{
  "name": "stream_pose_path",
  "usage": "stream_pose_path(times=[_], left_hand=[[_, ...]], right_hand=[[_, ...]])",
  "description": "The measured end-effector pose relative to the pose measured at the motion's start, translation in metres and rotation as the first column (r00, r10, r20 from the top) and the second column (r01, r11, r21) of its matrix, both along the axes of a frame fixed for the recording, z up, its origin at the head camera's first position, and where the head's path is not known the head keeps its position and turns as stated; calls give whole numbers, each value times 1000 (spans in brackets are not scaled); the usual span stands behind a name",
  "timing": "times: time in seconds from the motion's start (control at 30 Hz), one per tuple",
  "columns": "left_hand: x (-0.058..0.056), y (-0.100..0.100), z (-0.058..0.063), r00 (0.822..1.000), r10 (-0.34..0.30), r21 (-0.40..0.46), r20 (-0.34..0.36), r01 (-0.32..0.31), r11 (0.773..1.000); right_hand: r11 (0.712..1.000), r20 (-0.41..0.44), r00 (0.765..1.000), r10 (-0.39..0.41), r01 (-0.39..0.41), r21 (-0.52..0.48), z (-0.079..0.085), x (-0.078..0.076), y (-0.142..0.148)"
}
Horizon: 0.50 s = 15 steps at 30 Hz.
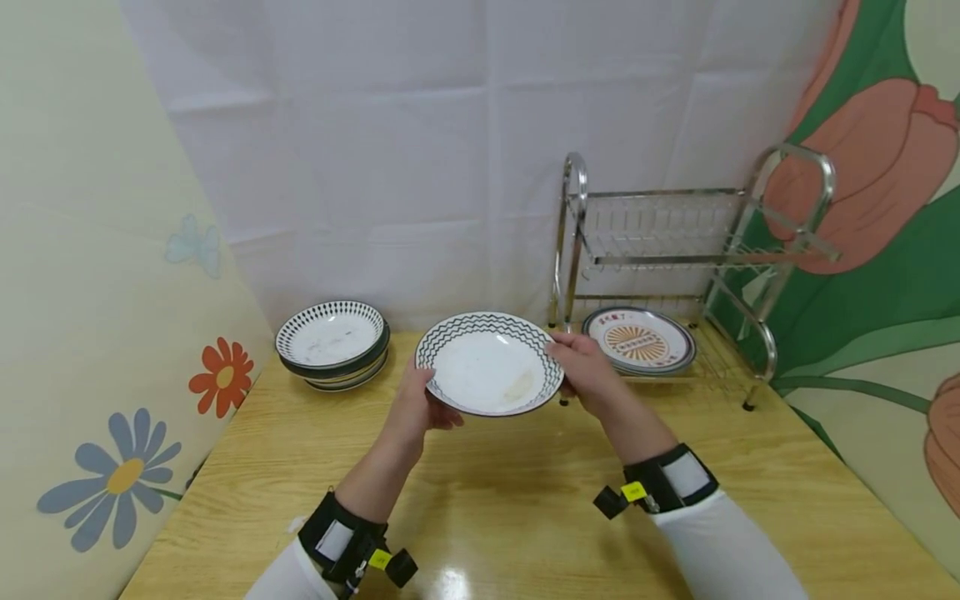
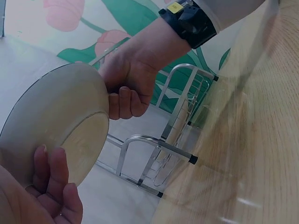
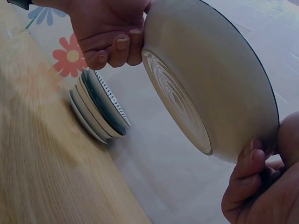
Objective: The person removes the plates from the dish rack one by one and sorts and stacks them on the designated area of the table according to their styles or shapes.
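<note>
A white plate (image 1: pixel 480 371) with a black zigzag rim is held up above the table, its face tilted toward the head camera. My left hand (image 1: pixel 420 402) grips its left edge, thumb on the rim and fingers underneath. On the opposite edge my right hand (image 1: pixel 588 371) pinches the rim between thumb and fingers. A yellowish smear marks the plate's lower right inside. Both wrist views show the plate's pale underside (image 2: pixel 60 112) with a ring foot (image 3: pixel 177 102), and the fingertips (image 3: pixel 250 163) of the right hand curled beneath it.
On the table's (image 1: pixel 480 517) left stands a stack of patterned plates (image 1: pixel 333 337). A two-tier metal dish rack (image 1: pixel 667 260) stands at the back right, with several printed plates (image 1: pixel 641 340) lying on its lower level. White cloth (image 1: pixel 375 150) hangs behind.
</note>
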<state>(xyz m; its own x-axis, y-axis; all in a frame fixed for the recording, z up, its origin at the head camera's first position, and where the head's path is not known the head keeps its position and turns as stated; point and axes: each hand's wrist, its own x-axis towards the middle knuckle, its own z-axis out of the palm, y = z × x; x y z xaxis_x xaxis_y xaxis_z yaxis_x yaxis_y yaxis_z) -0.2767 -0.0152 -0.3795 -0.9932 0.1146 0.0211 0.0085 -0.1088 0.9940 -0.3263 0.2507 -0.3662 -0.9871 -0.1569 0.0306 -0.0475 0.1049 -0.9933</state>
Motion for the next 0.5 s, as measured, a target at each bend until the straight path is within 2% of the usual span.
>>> stream_pose_path(times=[0.23, 0.5], left_hand=[[-3, 1, -3, 999, 46, -2, -9, -46, 999], [-7, 1, -9, 993, 117, -7, -32, -117, 993]], right_hand=[[999, 41, 998, -39, 39, -16, -5, 0, -1], [998, 71, 996, -47, 49, -30, -10, -2, -1]])
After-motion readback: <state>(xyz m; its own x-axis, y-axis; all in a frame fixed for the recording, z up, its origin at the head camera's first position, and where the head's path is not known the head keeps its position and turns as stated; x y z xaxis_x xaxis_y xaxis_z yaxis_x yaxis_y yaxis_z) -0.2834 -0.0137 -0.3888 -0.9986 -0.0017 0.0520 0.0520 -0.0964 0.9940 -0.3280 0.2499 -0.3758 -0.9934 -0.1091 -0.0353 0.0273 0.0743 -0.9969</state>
